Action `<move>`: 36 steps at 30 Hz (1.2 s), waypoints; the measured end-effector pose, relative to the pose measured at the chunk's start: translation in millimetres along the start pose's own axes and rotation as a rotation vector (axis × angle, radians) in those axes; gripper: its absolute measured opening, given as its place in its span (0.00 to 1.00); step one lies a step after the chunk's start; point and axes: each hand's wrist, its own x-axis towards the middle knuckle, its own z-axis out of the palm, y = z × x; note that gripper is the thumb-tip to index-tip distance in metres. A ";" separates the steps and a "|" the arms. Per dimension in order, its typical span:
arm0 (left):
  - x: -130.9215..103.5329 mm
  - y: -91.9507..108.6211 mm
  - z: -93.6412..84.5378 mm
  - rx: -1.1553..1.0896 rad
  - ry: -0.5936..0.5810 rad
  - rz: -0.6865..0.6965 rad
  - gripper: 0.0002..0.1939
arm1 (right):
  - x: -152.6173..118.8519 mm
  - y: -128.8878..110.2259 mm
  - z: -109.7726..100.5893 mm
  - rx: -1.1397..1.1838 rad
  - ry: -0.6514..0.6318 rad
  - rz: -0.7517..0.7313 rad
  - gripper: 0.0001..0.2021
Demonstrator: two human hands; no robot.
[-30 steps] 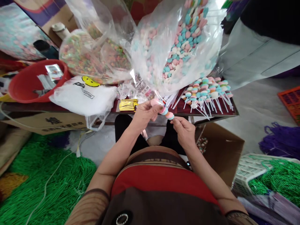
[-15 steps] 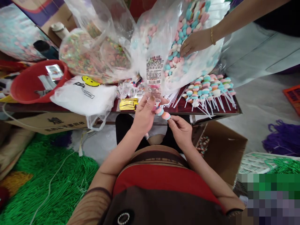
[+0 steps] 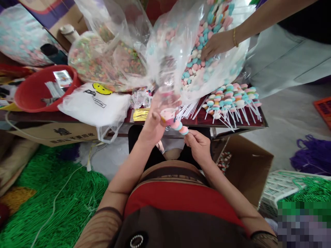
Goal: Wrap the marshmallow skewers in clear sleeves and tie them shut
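Note:
My left hand (image 3: 151,125) holds a clear printed plastic wrapper (image 3: 169,115), its fingers curled behind it and the thumb on the near side. The wrapper's upper part rises blurred above the fingers. Out of its lower end comes a marshmallow skewer (image 3: 183,130) with pink, blue and orange pieces; its upper part is inside the wrapper. My right hand (image 3: 200,146) pinches the skewer's lower end, where the stick is hidden by the fingers. On the table's right side lies a pile of marshmallow skewers (image 3: 230,98) with white sticks pointing toward me.
A co-worker's hand (image 3: 216,44) reaches into a large bag of marshmallows (image 3: 192,70). Gold twist ties (image 3: 141,115), a white bag (image 3: 90,105) and a red basin (image 3: 22,98) sit along the table. An open cardboard box (image 3: 248,165) stands below, right.
My left hand has moved slightly left and its fingers have loosened around the wrapper, which now covers more of the skewer's upper end. My right hand keeps its pinch.

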 end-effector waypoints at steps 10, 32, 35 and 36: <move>-4.4 -18.5 27.2 -0.065 0.247 0.115 0.15 | 0.4 -11.5 -1.2 -0.344 0.120 -0.183 0.11; -2.7 -20.5 16.0 0.033 0.169 0.040 0.20 | -5.3 -22.2 7.6 -0.077 -0.082 0.087 0.14; -3.1 -14.0 6.6 0.053 0.037 0.003 0.31 | -3.3 -10.3 9.8 0.086 -0.106 0.174 0.16; -1.6 -7.7 2.4 0.042 -0.008 0.004 0.37 | -2.6 -7.0 9.0 0.115 -0.104 0.185 0.16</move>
